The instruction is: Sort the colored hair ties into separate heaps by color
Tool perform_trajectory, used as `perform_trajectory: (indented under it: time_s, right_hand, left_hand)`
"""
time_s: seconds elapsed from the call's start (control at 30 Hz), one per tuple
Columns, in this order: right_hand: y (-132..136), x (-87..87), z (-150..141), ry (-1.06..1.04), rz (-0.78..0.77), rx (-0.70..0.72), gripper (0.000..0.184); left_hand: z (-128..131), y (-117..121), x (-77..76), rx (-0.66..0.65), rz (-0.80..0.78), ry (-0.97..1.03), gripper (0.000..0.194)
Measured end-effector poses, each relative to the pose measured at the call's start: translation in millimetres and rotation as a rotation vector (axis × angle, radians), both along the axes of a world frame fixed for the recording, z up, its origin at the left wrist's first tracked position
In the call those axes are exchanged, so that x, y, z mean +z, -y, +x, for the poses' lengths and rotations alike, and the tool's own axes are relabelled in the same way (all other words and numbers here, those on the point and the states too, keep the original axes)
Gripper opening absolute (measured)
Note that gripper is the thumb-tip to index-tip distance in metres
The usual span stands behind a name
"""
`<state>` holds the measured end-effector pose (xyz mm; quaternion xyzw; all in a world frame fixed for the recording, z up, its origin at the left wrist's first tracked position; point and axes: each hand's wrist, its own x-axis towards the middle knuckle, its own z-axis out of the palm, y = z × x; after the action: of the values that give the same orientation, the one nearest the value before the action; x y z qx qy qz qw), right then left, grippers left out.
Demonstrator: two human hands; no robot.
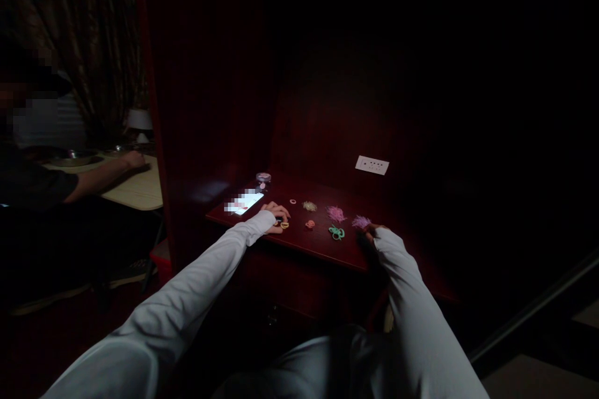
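My left hand (277,217) rests on the dark red desk with fingers curved and apart, over a small yellow band (285,225). My right hand (375,232), partly in shadow, has its fingers bent together beside a heap of thin purple bands or strands (360,222); what they pinch is hidden. Between my hands lie a green clump of looped bands (336,233), a small orange-red clump (309,224), a pink heap (336,214) and a pale yellowish heap (309,206). A single pink ring (292,201) sits farther back.
A lit phone (248,203) lies left of my left hand, with a small clear jar (263,179) behind it. The wall carries a white socket plate (372,165). Left of the dark partition (161,137), another person's arm (105,176) rests on a pale table (140,192).
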<state>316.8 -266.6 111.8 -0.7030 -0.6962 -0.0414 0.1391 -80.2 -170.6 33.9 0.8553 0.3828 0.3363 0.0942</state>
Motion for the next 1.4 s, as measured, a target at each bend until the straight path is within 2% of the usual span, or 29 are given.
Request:
perform_trajectory:
  time_s: [0.33, 0.7, 0.83, 0.93, 1.07, 1.23, 1.4]
  right_hand:
    - [-1.2, -0.8, -2.0, 0.014, -0.015, 0.003, 0.029]
    - [-5.0, -3.4, 2.8, 0.016, -0.008, 0.024, 0.029]
    - [-10.5, -2.7, -1.6, -0.004, 0.0, 0.043, 0.028]
    - [-16.2, 0.5, -13.8, -0.056, -0.016, 0.102, 0.027]
    - [-24.6, 5.7, -41.3, -0.136, -0.046, 0.233, 0.024]
    - [-36.4, 5.5, -71.0, -0.181, -0.094, 0.311, 0.029]
    - [-41.0, -0.1, -78.5, -0.232, -0.081, 0.392, 0.03]
  left_hand:
    - [0.6, -4.3, -6.1, -0.019, -0.019, 0.072, 0.014]
    - [-2.1, -11.9, -5.7, -0.018, 0.025, 0.099, 0.007]
    - [2.8, -12.9, -3.1, -0.044, 0.008, 0.169, 0.006]
    - [20.7, -12.7, 0.2, -0.069, -0.003, 0.289, 0.003]
    - [61.1, -12.8, 0.6, -0.084, -0.077, 0.429, 0.005]
    - [104.2, -17.4, -8.0, -0.164, -0.216, 0.587, 0.01]
    - [126.9, -25.5, -15.4, -0.152, -0.244, 0.651, 0.006]
